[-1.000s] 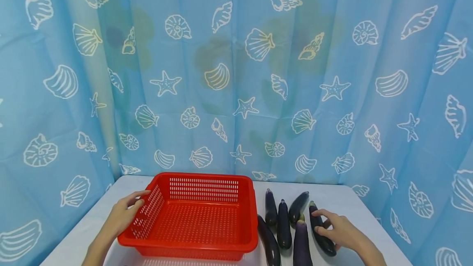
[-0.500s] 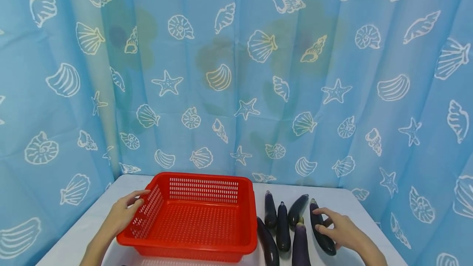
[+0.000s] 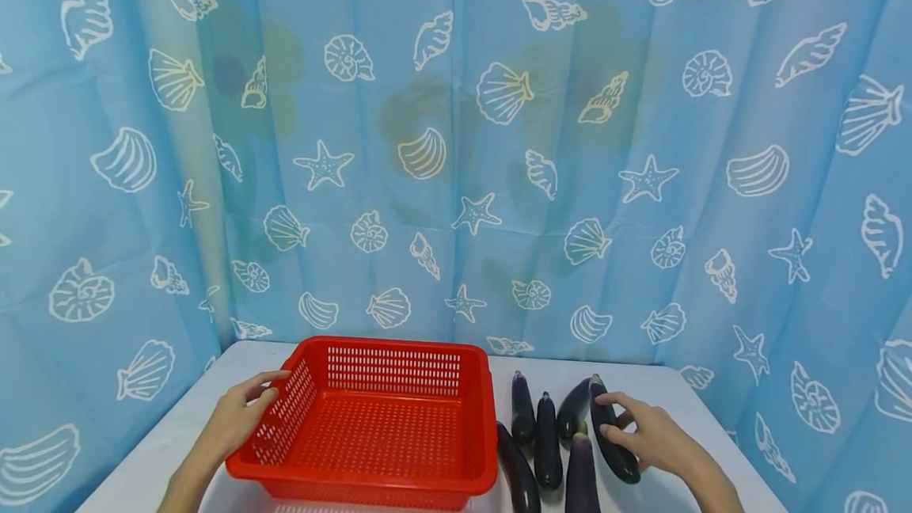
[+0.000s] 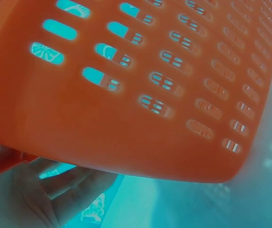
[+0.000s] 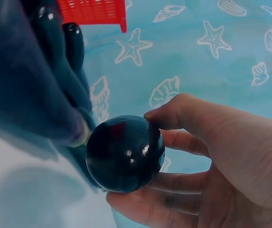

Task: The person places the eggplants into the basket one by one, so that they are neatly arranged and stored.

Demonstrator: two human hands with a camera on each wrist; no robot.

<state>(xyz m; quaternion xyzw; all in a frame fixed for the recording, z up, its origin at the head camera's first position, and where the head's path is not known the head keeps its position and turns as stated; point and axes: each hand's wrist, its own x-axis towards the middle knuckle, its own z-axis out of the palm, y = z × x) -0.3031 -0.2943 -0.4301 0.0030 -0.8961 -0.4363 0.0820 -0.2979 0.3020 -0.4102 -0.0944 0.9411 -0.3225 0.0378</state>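
A red plastic basket (image 3: 388,426) with perforated sides stands at the left of the table. My left hand (image 3: 238,410) grips its left rim; in the left wrist view, the fingers (image 4: 79,187) go behind the rim, partly hidden by the basket wall (image 4: 102,123). At the right, my right hand (image 3: 651,434) holds a dark eggplant (image 3: 609,434) between thumb and fingers. In the right wrist view, the round end of this eggplant (image 5: 124,154) faces the camera, with fingers (image 5: 150,209) curled beneath it.
Several other eggplants (image 3: 547,442) lie between the basket and my right hand, including a paler purple one (image 3: 581,481) with a green stem. A white table (image 3: 641,374) carries everything. A blue shell-print curtain (image 3: 456,180) hangs behind and at both sides.
My right hand has shifted slightly left with the held eggplant, whose stem end now sits close to the neighbouring eggplant. The left hand and basket stay in place.
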